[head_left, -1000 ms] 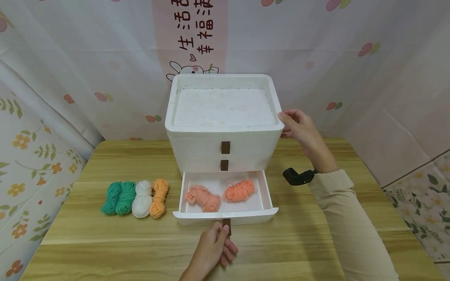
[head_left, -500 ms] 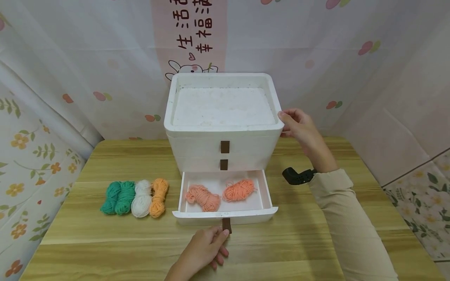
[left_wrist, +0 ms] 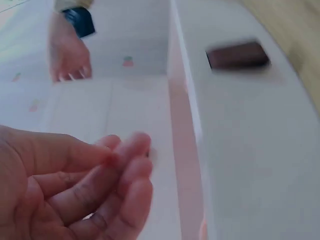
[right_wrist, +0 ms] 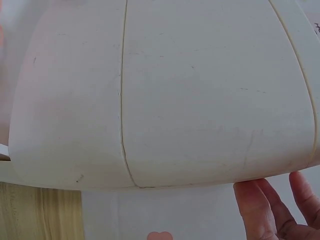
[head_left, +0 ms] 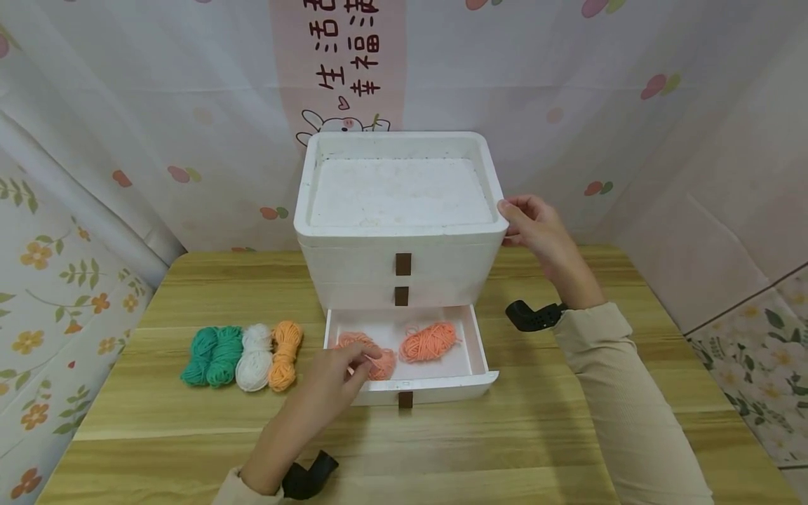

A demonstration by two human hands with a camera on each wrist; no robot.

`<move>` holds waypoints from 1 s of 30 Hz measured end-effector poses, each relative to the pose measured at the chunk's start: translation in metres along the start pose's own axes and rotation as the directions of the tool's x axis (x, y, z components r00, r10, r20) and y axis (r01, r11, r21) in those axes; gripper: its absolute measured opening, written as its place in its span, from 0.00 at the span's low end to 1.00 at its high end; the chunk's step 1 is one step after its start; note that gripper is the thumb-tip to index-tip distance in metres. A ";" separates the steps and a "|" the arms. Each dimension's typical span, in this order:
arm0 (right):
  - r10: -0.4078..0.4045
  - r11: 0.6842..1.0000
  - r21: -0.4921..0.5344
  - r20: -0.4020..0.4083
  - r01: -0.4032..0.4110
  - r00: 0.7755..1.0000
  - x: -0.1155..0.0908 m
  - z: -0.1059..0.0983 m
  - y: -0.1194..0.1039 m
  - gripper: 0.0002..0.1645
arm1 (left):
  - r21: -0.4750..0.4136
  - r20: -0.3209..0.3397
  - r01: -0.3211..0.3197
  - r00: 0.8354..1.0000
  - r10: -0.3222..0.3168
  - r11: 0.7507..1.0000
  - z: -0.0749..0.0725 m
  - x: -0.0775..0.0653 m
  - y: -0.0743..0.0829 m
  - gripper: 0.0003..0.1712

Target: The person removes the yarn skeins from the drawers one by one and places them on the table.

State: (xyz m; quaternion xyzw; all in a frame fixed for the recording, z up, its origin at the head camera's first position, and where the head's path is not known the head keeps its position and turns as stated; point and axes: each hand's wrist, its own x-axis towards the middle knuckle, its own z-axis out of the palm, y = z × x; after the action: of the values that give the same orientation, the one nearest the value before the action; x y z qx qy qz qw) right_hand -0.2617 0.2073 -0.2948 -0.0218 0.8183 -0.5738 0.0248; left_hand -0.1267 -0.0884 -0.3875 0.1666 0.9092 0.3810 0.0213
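Note:
A white storage cabinet (head_left: 398,270) with brown pull tabs stands on the table, its bottom drawer (head_left: 476,344) pulled out. Two skeins of yarn lie inside, a peach one (head_left: 381,368) on the left and a coral one (head_left: 429,342) on the right. My left hand (head_left: 331,382) hovers over the drawer's left front, overlapping the peach skein in the head view. Its fingers (left_wrist: 135,145) are loosely bent with nothing between them. With the thumb on the top rim and fingertips (right_wrist: 250,195) against the side, my right hand (head_left: 536,228) holds the cabinet's right edge.
Left of the drawer, green skeins (head_left: 214,356), a white skein (head_left: 255,358) and an orange skein (head_left: 286,356) lie in a row on the wooden table (head_left: 505,449). A printed curtain (head_left: 555,84) hangs close behind the cabinet.
My left hand has let go of the bottom drawer's pull tab and moved up and left over the drawer to the peach skein. The right hand stays at the cabinet's edge.

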 end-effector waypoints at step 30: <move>-0.023 0.999 0.044 0.014 0.022 1.000 0.002 -0.002 0.002 0.32 | 0.426 0.275 -0.327 0.935 0.223 0.844 0.015 0.052 -0.049 0.21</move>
State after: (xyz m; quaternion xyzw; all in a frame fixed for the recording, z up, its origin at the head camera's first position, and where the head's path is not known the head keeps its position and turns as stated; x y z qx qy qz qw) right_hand -0.2635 0.2099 -0.2963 -0.0346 0.8050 -0.5917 0.0249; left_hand -0.1877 -0.0938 -0.4275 0.3361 0.9324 0.1308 0.0235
